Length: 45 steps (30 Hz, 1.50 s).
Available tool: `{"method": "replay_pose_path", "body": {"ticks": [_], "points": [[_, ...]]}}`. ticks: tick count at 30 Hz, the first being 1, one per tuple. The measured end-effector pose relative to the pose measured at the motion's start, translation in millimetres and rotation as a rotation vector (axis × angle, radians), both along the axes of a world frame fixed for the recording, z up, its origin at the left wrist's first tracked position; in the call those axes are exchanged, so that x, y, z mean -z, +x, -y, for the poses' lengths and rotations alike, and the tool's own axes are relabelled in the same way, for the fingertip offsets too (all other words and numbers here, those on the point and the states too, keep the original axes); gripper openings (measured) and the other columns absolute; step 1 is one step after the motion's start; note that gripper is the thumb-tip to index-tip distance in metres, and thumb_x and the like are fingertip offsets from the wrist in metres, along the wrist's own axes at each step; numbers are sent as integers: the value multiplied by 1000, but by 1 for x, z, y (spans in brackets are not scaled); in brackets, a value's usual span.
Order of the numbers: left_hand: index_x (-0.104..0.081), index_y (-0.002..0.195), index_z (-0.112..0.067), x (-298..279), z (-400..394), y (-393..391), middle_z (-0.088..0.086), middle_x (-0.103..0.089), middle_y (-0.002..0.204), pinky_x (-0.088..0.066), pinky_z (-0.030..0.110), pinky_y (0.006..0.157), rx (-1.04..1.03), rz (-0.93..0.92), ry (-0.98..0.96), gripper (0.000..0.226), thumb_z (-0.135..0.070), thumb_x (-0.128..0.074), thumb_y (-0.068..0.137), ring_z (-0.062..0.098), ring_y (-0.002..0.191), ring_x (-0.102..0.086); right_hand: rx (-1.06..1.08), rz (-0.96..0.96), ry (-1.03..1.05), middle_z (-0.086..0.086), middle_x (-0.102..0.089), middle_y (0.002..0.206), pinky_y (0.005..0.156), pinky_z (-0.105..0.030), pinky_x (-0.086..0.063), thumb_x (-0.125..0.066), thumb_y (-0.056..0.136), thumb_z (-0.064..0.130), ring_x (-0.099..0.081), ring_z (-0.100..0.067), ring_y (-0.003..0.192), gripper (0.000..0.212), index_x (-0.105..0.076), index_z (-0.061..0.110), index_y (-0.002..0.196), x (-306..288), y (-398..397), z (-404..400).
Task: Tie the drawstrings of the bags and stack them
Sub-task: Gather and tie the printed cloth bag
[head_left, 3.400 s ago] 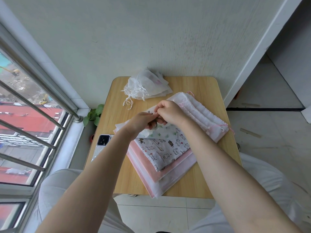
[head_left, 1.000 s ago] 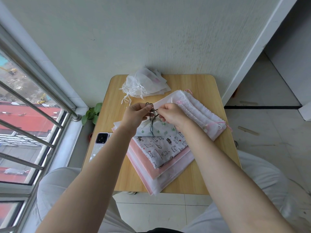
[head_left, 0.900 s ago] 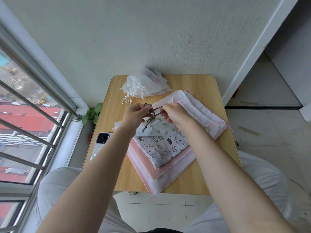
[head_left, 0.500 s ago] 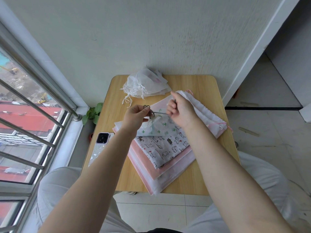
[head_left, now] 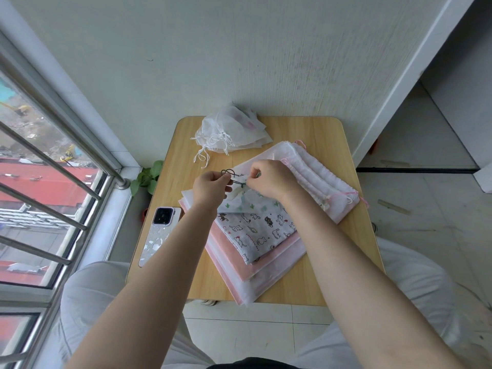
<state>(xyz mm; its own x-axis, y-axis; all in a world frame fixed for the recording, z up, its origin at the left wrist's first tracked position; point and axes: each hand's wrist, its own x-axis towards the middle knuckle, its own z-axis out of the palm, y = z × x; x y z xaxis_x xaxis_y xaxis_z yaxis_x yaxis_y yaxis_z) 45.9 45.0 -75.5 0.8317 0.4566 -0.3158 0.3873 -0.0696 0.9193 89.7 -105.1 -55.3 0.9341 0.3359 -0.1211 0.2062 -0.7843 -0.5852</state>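
Drawstrings (head_left: 231, 178) are where the change shows in our one view, the head camera: half a second ago our right hand had drawn away toward the far edge of the worktop with the dark cord stretched taut between the two hands, and now it has come back in, so the gap between the hands has closed and a small loop of cord stands up above the left knuckles. We read this as the first pull being done and the knot on this bag being formed or snugged, not yet finished. Our left hand (head_left: 211, 186) pinches the cord between thumb and curled fingers (head_left: 226, 179), the loop rising just past them toward the far edge. Our right hand (head_left: 269, 179) is curled too, its fingertips pinching at the cord or the bag's mouth just beside the left ones; which of the two we cannot tell. The cactus-print bag (head_left: 247, 203) being tied lies on top of the cat-print bag (head_left: 262, 230) and the pink and white pile (head_left: 255, 272) in the middle of the worktop (head_left: 319, 134), its mouth directly under our fingertips. Near the far left corner sits a heap of white bags (head_left: 231, 131), and gathered white bags (head_left: 319, 179) lie toward the right edge.
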Motion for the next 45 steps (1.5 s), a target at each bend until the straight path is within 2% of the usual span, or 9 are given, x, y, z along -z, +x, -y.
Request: {"method": "replay_pose_path", "body": {"ticks": [7,14,20,26,29,33,37,39,45], "points": [[-59,84,-7,1,-5,-5,5,-65,75,-46,22,49,-37,-22,-28,11,-12,-60,94,11,50,-58,-12,-119,110,9,-62,94,80,-32,-52,-67,87,20,-61,-15,92,5,-64,21,83,1,5,6],[-48,95,-2,-5,8,-15,17,-67,80,-61,35,57,-107,-8,-439,9,-7,-46,102,28,58,-71,79,-24,155,14,-60,87,70,-24,-40,-67,87,23,-56,-9,83,7,-69,18,83,10,2,1],[-49,94,-2,-5,6,-9,15,-66,76,-60,32,51,-222,-35,-371,10,-8,-47,102,24,52,-69,137,-4,144,10,-63,84,57,-23,-41,-66,88,24,-57,-12,74,6,-69,20,83,13,0,3],[-56,106,5,-4,-17,-5,14,-66,79,-56,29,49,-296,-52,-342,15,-6,-52,97,23,52,-66,102,-1,90,5,-69,98,78,-32,-54,-69,86,25,-63,-15,89,7,-68,18,84,7,1,12],[-50,118,-4,1,-32,-1,15,-64,103,-58,34,66,-403,-80,-169,26,-7,-56,93,24,75,-68,93,22,66,4,-69,95,76,-34,-54,-69,86,24,-64,-17,87,7,-68,18,82,4,3,12],[-43,138,-17,1,-27,-4,5,-45,138,-34,36,109,-157,24,522,63,-13,-67,80,22,127,-42,94,21,55,6,-65,90,72,-31,-53,-69,85,26,-64,-16,82,7,-69,19,82,1,4,7],[-71,104,-20,-3,-12,-1,-2,-60,115,-43,31,93,308,200,694,23,-21,-71,81,18,107,-55,90,23,69,4,-68,93,76,-36,-55,-69,84,26,-65,-17,82,7,-68,20,81,-1,5,5],[-71,105,-19,-3,-7,0,-1,-64,107,-49,34,85,432,217,726,25,-20,-75,80,19,99,-59,84,26,79,4,-68,94,77,-36,-55,-69,84,26,-64,-16,86,6,-68,21,81,-2,6,5],[-74,87,-14,-13,-2,1,2,-67,89,-48,33,71,401,136,969,15,-29,-72,86,21,87,-58,77,38,56,7,-68,92,73,-32,-55,-68,85,28,-63,-14,83,7,-65,26,79,-1,8,4]]}}
